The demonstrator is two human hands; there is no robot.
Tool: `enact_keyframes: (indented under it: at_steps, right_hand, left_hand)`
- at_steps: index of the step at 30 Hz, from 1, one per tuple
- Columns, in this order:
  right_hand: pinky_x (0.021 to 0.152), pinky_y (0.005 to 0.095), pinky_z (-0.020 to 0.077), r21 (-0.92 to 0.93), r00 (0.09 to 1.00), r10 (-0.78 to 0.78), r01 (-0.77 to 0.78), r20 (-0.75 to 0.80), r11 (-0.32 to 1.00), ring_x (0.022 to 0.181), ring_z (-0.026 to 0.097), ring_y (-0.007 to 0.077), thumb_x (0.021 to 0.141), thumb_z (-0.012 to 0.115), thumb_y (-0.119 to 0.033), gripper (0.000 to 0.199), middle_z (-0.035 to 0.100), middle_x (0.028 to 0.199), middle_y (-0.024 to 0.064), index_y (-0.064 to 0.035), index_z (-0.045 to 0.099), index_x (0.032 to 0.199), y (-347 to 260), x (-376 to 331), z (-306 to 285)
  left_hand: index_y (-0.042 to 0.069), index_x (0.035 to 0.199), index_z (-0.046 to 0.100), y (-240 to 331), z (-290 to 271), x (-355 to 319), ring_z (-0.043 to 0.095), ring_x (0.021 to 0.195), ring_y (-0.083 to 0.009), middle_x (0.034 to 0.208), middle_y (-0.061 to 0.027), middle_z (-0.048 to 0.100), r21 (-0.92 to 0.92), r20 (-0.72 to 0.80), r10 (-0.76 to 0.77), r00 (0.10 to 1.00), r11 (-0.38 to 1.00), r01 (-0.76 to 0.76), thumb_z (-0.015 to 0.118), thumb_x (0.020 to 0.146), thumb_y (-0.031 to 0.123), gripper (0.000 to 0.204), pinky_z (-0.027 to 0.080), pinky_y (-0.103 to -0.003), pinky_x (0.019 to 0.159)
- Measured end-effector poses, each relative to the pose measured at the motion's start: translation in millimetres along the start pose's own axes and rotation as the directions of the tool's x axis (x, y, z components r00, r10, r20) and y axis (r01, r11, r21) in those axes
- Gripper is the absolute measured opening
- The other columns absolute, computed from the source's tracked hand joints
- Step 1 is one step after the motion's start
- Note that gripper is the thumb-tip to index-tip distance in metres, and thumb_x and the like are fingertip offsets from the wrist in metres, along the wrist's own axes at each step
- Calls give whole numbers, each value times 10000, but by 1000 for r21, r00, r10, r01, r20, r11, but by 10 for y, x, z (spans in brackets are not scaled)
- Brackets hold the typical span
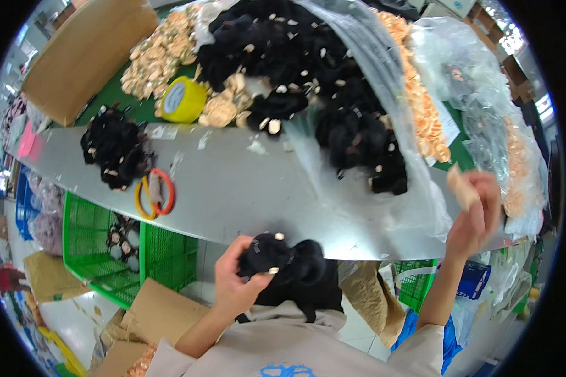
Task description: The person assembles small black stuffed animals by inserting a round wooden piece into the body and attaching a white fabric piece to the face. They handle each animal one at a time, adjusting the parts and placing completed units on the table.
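Note:
My left hand (236,283) grips a black fluffy piece (283,261) close to my chest, below the near edge of the grey table (233,188). My right hand (478,213), raised at the right, pinches a small beige tag-like piece (462,187); it is blurred. A large heap of black fluffy pieces (308,69) with small beige tags lies on clear plastic sheeting (371,207) ahead of me. Beige pieces (421,107) lie in a long strip to the right of that heap.
A smaller black pile (114,147) sits at the table's left, beside orange and yellow rings (154,195). A yellow tape roll (182,99), more beige pieces (160,53) and a cardboard box (82,53) lie behind. Green crates (107,245) stand under the table; plastic bags (484,81) pile at right.

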State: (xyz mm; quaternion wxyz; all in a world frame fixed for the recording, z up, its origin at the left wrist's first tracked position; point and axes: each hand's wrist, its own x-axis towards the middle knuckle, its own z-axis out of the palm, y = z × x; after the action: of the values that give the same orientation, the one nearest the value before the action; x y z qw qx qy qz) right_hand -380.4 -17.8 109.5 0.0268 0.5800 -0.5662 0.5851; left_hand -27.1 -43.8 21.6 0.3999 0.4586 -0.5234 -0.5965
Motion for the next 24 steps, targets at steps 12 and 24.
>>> enact_keyframes:
  at_steps: [12,24]
  right_hand:
    - [465,315,400,313,705,124,-456,698,833,494,507,200,1021,486,-123,306,538,622,86,7,613,774,-888,-748,1385]
    - [459,359,412,100,766,-64,-1,640,995,564,530,236,855,645,-172,165,512,696,58,-64,577,750,-915,-783,1670]
  left_hand:
    - [16,913,618,69,-7,-144,531,710,-125,835,-35,588,124,129,48,990,990,-64,720,673,53,264,445,-260,641]
    - [8,986,616,137,-97,-126,555,713,-220,847,-83,597,214,207,68,976,970,-113,740,666,71,350,466,-318,650]
